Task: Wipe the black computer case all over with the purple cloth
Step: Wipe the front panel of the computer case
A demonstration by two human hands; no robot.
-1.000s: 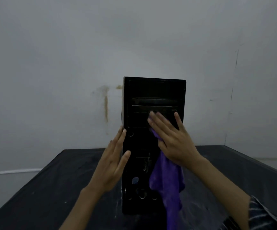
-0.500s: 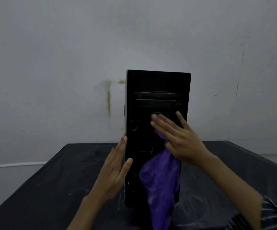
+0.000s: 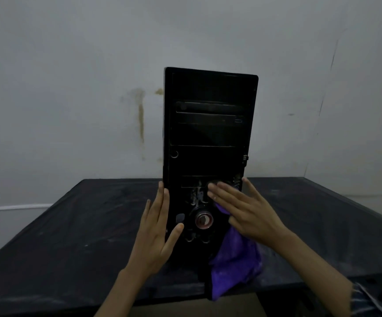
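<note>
Trouble, if it comes, most likely starts with the cloth slipping. The right hand [image 3: 247, 216] lies flat on the lower front of the black computer case [image 3: 208, 133], its fingers straight and spread, pressing the purple cloth [image 3: 233, 268] against the panel rather than gripping it. Only a small part of the cloth sits under the palm. The rest hangs loose below the hand, past the near edge of the table [image 3: 71, 225]. A quick stroke could leave the cloth behind or let it drop to the floor. The trailing end might also catch on the round button [image 3: 203, 221] low on the panel.

The case stands upright on the table, front towards the camera and near the front edge. It is tall and narrow, so a hard push high on the front could rock it backwards or slide it. The left hand [image 3: 155, 239] guards against that only partly: it is open, fingers straight along the left edge, thumb resting on the front.

Pale streaks show on the panel around the right hand, so smearing dirt rather than lifting it is another risk. I judge the top and sides not yet reached.
</note>
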